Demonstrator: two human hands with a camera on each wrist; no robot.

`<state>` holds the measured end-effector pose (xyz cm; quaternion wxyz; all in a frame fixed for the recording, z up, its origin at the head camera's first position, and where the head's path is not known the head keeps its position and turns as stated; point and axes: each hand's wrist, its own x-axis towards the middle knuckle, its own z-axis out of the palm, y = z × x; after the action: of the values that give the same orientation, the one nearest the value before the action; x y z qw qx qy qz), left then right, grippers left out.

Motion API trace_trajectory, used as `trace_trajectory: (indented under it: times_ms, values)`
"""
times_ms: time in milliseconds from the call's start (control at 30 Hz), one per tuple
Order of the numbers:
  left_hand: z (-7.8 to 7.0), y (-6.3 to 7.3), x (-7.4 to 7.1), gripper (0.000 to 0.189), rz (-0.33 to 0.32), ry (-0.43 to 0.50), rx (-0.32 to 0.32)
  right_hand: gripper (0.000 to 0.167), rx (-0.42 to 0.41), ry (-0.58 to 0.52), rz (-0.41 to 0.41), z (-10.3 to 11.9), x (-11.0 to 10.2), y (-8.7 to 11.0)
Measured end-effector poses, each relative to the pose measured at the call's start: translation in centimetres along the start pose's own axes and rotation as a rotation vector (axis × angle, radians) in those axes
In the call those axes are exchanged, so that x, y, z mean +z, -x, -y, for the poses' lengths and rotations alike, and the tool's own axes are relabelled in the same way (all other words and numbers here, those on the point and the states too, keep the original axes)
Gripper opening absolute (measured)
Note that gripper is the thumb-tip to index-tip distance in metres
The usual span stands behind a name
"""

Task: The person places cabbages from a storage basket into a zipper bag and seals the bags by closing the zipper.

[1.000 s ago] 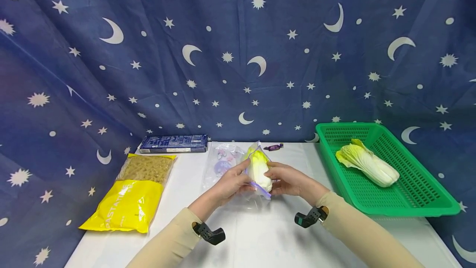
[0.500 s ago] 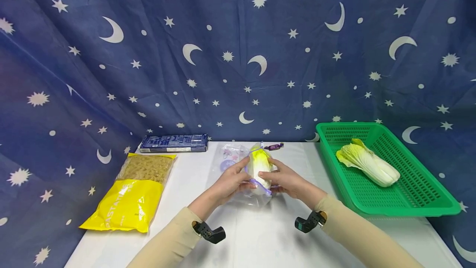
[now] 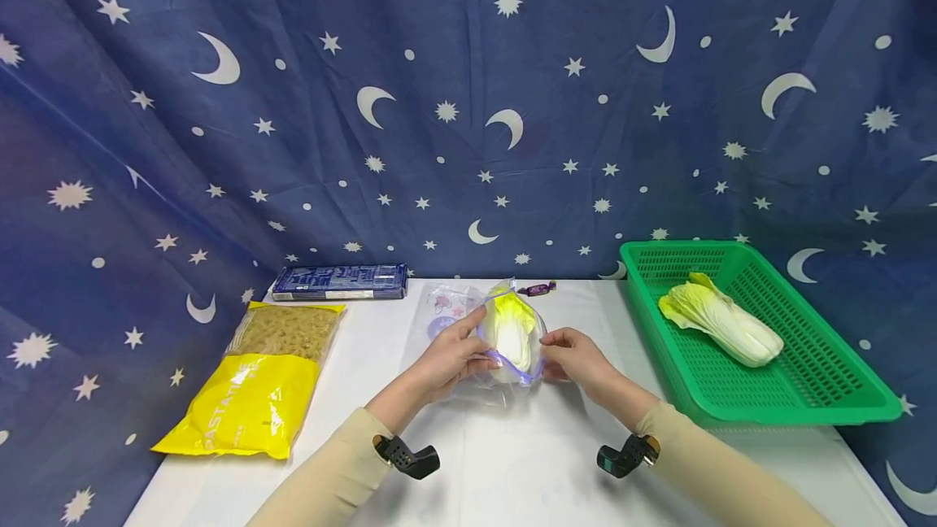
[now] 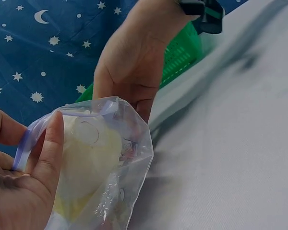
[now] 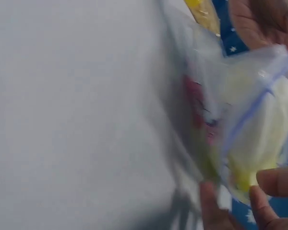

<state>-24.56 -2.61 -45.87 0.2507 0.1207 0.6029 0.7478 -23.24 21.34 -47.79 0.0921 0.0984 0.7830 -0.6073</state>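
Observation:
A small napa cabbage (image 3: 512,330) lies partly inside a clear zip bag (image 3: 489,390), its leafy yellow end pointing away from me. The bag's purple-edged mouth surrounds the cabbage. My left hand (image 3: 452,356) pinches the left side of that mouth between thumb and fingers, plain in the left wrist view, where the zip strip (image 4: 23,149) runs through the grip. On the opposite side, my right hand (image 3: 584,364) pinches the right edge of the bag with its fingertips. The right wrist view is blurred but has the cabbage (image 5: 266,127) behind the purple strip.
A green basket (image 3: 827,411) with another napa cabbage (image 3: 723,324) stands at the right. At the left lie a yellow pasta bag (image 3: 245,405) and a flat blue package (image 3: 340,281). A small purple-wrapped candy (image 3: 538,289) lies behind the zip bag.
My right hand has let go of the cabbage and shifted right to the bag's edge. The bag mouth is spread wider around the cabbage. My left hand keeps its hold.

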Motion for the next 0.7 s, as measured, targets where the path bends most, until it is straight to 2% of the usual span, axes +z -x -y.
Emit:
trace_trajectory:
  times_ms: [100,200,400,600,700]
  values:
    - [-0.1,0.1,0.1,0.081,-0.014,-0.030,0.002,0.033,-0.018,-0.047,0.026,-0.6,0.6,0.1]
    - [-0.3,0.2,0.1,0.080,-0.034,-0.090,0.011,0.043,-0.059,-0.040,-0.009,-0.6,0.9,0.1]
    - [-1.0,0.6,-0.3,0.073,-0.081,-0.222,0.021,0.056,-0.156,0.086,-0.071,0.8,0.9,0.1]
    - [-1.8,1.0,-0.8,0.063,-0.116,-0.307,0.035,0.061,-0.222,0.188,-0.066,2.4,0.9,0.5]
    - [-2.1,1.1,-1.0,0.063,-0.143,-0.338,0.012,0.062,-0.230,0.218,-0.064,3.0,1.0,0.5]
